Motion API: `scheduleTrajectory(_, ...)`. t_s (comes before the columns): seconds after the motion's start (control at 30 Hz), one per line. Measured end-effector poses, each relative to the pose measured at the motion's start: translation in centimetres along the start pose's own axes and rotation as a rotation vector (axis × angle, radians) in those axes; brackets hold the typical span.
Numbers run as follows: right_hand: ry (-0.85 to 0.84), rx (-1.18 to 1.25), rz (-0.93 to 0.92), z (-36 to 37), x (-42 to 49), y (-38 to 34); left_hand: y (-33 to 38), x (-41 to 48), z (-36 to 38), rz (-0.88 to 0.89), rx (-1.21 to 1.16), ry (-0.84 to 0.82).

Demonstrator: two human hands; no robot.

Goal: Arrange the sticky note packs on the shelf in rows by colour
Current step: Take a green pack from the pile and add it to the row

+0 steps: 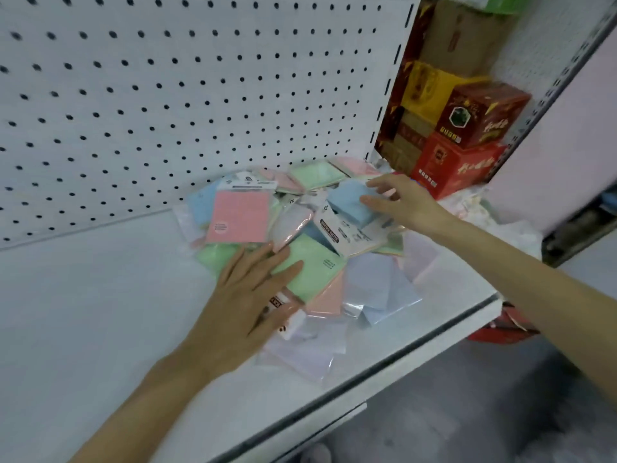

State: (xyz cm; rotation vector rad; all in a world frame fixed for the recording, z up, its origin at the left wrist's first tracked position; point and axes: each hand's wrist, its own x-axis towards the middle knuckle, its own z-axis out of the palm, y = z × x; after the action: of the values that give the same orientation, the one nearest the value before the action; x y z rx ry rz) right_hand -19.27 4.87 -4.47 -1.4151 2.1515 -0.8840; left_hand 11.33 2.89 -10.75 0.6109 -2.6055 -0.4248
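The packs (pixel 300 242) are lying in a loose, mixed heap at the middle of the frame, on the shelf (pixel 100 312) and running from its back corner toward its front edge, colours jumbled and none in rows. A pink pack (pixel 238 217) is sitting on top at the heap's left, its white header pointing toward the top of the frame. A green pack (pixel 310 265) is lying just below and right of it, and a blue pack (pixel 349 203) is sitting high on the right side. Pale lilac packs (pixel 384 282) are spreading out toward the lower right, near the shelf's front edge. Your left hand (pixel 247 295) is coming in from the lower left and lying flat on the heap, fingers straight and spread, released, with the fingertips resting on the green pack and the thumb over a white header. Your right hand (pixel 400 202) is reaching in from the right, fingers stretched out and uncurled, their tips touching the blue pack; blur is softening them. A white pegboard (pixel 167 95) is filling the upper left behind the shelf. Red boxes (pixel 457 168) are standing stacked at the upper right, beyond the pegboard's edge.
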Motion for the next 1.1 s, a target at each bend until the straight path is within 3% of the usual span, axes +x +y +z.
scheduleTrajectory(0.13,0.022,0.087,0.151,0.9,1.2,0.3,0.9,-1.9,-0.2,-0.156,-0.180,0.020)
scheduleTrajectory(0.27,0.019,0.052,0.125,1.4,1.5,0.5,3.2,-2.5,0.1,-0.428,-0.267,0.152)
scheduleTrajectory(0.5,0.039,0.284,0.125,1.2,1.3,1.5,5.6,0.4,0.3,-0.935,-0.497,0.372)
scheduleTrajectory(0.63,-0.114,0.550,0.181,-0.5,0.8,2.3,6.1,1.4,-1.2,-1.038,-0.610,0.374)
scheduleTrajectory(0.77,-0.284,0.712,0.189,-3.4,0.7,2.7,6.3,1.4,-2.7,-1.095,-0.685,0.528)
scheduleTrajectory(0.93,-0.326,0.792,0.196,-5.3,1.0,2.0,9.3,0.1,-4.0,-1.161,-0.739,0.748)
scheduleTrajectory(1.1,-0.549,0.948,0.160,-4.1,-1.1,-1.7,13.5,-1.7,-3.8,-1.235,-1.183,0.881)
